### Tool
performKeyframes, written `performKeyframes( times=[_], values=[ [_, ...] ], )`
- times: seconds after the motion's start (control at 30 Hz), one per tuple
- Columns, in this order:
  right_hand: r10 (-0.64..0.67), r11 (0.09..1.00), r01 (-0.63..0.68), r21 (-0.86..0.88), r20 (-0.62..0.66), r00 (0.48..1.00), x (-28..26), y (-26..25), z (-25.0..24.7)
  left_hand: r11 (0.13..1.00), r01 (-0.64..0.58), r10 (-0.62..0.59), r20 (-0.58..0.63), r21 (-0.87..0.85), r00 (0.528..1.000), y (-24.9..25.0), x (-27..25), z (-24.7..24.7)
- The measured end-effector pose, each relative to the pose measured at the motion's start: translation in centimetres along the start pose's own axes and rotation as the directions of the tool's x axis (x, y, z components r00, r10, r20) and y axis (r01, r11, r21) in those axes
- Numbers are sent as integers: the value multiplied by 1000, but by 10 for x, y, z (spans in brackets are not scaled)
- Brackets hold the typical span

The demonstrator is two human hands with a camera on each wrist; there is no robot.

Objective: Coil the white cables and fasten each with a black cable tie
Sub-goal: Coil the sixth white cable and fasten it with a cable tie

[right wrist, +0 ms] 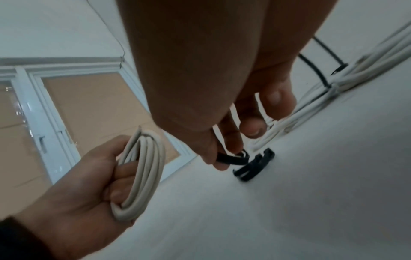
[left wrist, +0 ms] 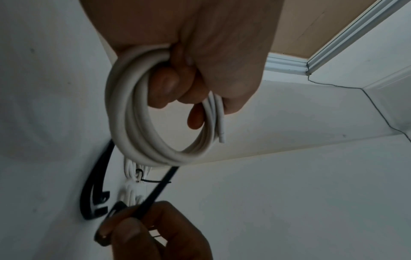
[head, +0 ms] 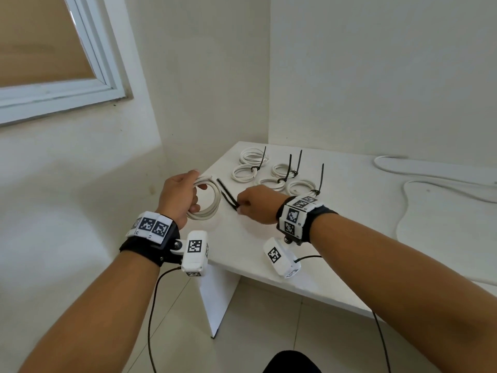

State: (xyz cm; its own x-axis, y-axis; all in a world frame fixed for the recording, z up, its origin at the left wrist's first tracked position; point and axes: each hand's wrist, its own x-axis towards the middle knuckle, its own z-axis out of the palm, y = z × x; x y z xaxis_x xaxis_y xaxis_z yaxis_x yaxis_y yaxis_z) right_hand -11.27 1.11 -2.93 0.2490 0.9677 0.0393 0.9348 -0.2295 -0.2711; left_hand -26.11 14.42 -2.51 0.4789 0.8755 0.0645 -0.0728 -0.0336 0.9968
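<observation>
The bare left hand [head: 177,196] is curled round a round coil of white plastic-sheathed cable [head: 207,199], fingers wrapped through the loops and thumb over the top; the coil hangs upright, off the left corner of the white tabletop [head: 349,238]. One cut cable end [left wrist: 221,130] pokes out below the fist. Just right of it, the right hand [head: 255,204] pinches the head end of a thin black plastic cable tie [head: 227,193] between thumb and fingertips, low over the surface. The tie's strip slants up toward the coil, and the wrist views show it just beside the coil's lower loops. Two more loose black ties [right wrist: 253,166] lie on the top right beside the pinching fingers.

Farther back on the tabletop sit five tied white coils [head: 279,172], each cinched with a black tie whose tail stands up. An uncoiled white cable [head: 430,181] snakes along the right side. The table fits into a corner of plain off-white walls [head: 376,76]; a white-framed window [head: 53,57] is on the left, pale floor tiles [head: 255,332] below.
</observation>
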Motion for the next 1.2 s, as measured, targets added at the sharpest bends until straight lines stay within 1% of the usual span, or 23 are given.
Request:
performKeyframes(
  times=[0.1, 0.17, 0.27, 0.33, 0.4, 0.47, 0.5, 0.57, 0.63, 0.73, 0.8, 0.87, 0.97, 1.03, 1.1, 1.2],
  values=[
    [19, 1000, -19, 1, -98, 995, -20, 25, -14, 1000, -1, 0, 51, 11, 999, 4, -4, 18],
    [62, 998, -58, 24, -162, 985, -38, 44, -24, 1000, 9, -9, 104, 2, 995, 6, -9, 36],
    [161, 984, -137, 114, -237, 958, -67, 77, -35, 1000, 30, -28, 200, -5, 979, 6, -19, 74],
    [234, 956, -179, 233, -231, 944, -80, 91, -40, 999, 48, -42, 244, -16, 969, 8, -25, 94],
    [304, 889, -191, 416, -225, 926, -101, 111, -44, 996, 75, -58, 311, -42, 949, 9, -34, 127],
    [370, 792, -163, 589, -249, 895, -121, 129, -46, 992, 103, -72, 364, -67, 929, 11, -44, 161],
    [400, 743, -139, 654, -268, 876, -131, 138, -46, 989, 120, -80, 383, -81, 920, 12, -48, 177],
    [452, 678, -98, 729, -308, 837, -147, 152, -47, 984, 148, -95, 415, -98, 905, 12, -55, 206],
    [484, 669, -89, 738, -342, 806, -159, 166, -49, 981, 171, -109, 459, -95, 882, 12, -61, 232],
    [511, 714, -148, 685, -365, 779, -170, 181, -53, 967, 228, -138, 521, -112, 842, 11, -67, 264],
    [545, 695, -160, 701, -367, 754, -171, 190, -55, 952, 278, -167, 544, -128, 822, 9, -68, 279],
    [597, 640, -131, 757, -382, 705, -170, 196, -56, 941, 312, -189, 563, -131, 804, 6, -68, 289],
    [703, 573, -133, 809, -400, 588, -166, 206, -58, 941, 319, -195, 591, -112, 783, -4, -64, 295],
    [760, 516, -142, 845, -375, 531, -163, 212, -57, 944, 319, -203, 609, -87, 766, -12, -60, 295],
    [785, 508, -184, 842, -365, 500, -161, 219, -52, 946, 319, -214, 625, -59, 750, -17, -58, 294],
    [787, 543, -248, 803, -383, 483, -161, 224, -45, 958, 286, -199, 654, -28, 730, -19, -60, 293]
  ],
)
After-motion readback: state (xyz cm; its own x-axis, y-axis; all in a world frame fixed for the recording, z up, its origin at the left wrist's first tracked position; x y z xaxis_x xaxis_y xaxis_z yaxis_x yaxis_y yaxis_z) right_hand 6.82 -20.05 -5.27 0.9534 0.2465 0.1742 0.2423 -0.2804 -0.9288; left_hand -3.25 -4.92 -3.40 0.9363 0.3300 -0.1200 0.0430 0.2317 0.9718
